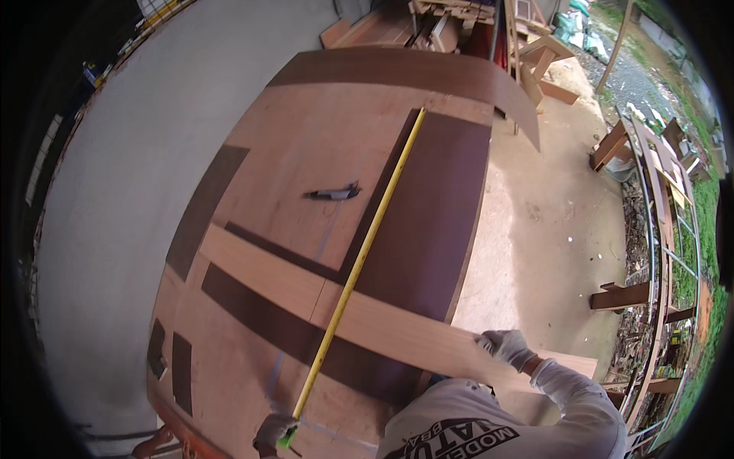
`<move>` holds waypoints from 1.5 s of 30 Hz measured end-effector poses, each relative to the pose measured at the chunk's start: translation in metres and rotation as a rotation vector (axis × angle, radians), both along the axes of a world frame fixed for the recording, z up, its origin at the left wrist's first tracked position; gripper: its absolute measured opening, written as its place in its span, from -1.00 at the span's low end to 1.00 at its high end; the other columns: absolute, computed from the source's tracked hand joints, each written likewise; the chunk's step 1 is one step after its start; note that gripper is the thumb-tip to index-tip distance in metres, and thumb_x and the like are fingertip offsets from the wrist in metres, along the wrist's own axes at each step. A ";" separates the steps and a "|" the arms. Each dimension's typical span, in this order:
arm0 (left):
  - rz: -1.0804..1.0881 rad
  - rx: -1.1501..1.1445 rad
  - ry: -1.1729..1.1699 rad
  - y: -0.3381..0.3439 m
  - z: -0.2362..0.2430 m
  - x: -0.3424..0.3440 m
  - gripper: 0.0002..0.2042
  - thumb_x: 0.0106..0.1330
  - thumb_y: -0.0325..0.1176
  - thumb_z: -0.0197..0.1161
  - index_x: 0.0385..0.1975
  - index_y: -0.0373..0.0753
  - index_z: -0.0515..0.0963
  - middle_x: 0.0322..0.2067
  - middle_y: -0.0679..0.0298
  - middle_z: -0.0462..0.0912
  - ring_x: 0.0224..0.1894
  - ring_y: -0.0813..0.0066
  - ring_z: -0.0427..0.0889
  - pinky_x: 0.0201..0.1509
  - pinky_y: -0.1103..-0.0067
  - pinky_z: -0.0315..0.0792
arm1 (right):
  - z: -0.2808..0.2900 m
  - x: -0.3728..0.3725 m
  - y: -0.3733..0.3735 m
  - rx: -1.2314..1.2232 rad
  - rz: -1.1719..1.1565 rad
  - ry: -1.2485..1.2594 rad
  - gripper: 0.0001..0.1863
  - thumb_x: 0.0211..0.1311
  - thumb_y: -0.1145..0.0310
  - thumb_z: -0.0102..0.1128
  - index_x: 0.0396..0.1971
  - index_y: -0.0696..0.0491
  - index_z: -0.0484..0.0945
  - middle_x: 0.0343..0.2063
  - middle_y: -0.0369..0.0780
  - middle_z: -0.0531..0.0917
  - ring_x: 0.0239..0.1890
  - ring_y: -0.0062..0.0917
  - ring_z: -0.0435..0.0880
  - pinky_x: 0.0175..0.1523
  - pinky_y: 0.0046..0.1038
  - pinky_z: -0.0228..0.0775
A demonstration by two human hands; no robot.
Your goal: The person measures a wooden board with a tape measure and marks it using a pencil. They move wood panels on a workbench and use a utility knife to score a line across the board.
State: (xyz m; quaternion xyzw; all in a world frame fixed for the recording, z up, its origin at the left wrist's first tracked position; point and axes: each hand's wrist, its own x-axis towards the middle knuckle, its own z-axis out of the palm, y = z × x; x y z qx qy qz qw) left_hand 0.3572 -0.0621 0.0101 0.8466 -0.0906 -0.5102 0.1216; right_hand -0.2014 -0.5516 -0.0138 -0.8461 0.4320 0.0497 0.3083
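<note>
A long yellow tape measure stretches over the plywood-topped table, across a light wood plank and along a dark brown panel. At the lower edge my gloved left hand is closed on the tape's green case. On the right, my gloved right hand is closed at the light plank; whether it holds anything besides the board is unclear. A dark utility knife lies on the plywood left of the tape. Dark strips lie about the plank.
A grey wall or slab runs along the left. A curved dark sheet crosses the table's far end. Behind it are stacked wood offcuts. At the right a metal rack holds boards, beside grass and gravel.
</note>
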 end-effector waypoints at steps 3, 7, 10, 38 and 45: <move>-0.088 -0.044 -0.017 -0.026 0.020 -0.003 -0.79 0.35 -0.24 0.48 -0.32 -0.27 0.82 -0.54 0.31 0.74 -0.50 0.54 0.65 -0.33 0.48 0.50 | 0.006 0.005 0.005 0.088 -0.141 -0.118 -0.67 0.52 0.03 0.21 -0.19 -0.05 0.79 -0.40 -0.03 0.78 -0.33 -0.07 0.81 -0.26 -0.18 0.64; -0.005 -0.105 0.025 -0.013 0.020 0.000 -0.75 0.34 -0.19 0.50 -0.28 -0.30 0.82 -0.51 0.33 0.75 -0.48 0.53 0.66 -0.31 0.49 0.50 | -0.003 0.010 0.004 -0.034 -0.054 -0.135 -0.66 0.52 0.02 0.24 -0.20 -0.02 0.78 -0.45 -0.03 0.76 -0.39 -0.07 0.79 -0.30 -0.16 0.62; 0.024 -0.035 0.037 -0.007 0.019 0.001 -0.76 0.36 -0.23 0.49 -0.24 -0.32 0.81 -0.47 0.33 0.77 -0.44 0.56 0.67 -0.28 0.50 0.52 | 0.000 0.016 0.003 -0.050 -0.041 -0.175 -0.66 0.52 0.01 0.24 -0.21 -0.04 0.77 -0.46 -0.04 0.76 -0.38 -0.08 0.79 -0.30 -0.16 0.63; -0.026 -0.081 0.086 -0.023 0.013 0.002 -0.77 0.37 -0.24 0.50 -0.19 -0.29 0.82 -0.41 0.32 0.80 -0.42 0.53 0.70 -0.23 0.51 0.56 | -0.012 0.005 0.001 -0.073 -0.023 -0.100 -0.68 0.54 0.00 0.21 -0.14 -0.07 0.77 -0.41 -0.11 0.79 -0.35 -0.11 0.80 -0.25 -0.13 0.64; 0.043 -0.033 0.100 -0.037 0.021 -0.004 -0.76 0.37 -0.22 0.51 -0.20 -0.29 0.81 -0.42 0.32 0.78 -0.41 0.53 0.69 -0.25 0.51 0.54 | -0.025 -0.001 0.001 -0.087 -0.037 -0.129 -0.61 0.54 -0.11 0.14 -0.19 -0.13 0.76 -0.48 -0.10 0.78 -0.40 -0.10 0.79 -0.28 -0.09 0.63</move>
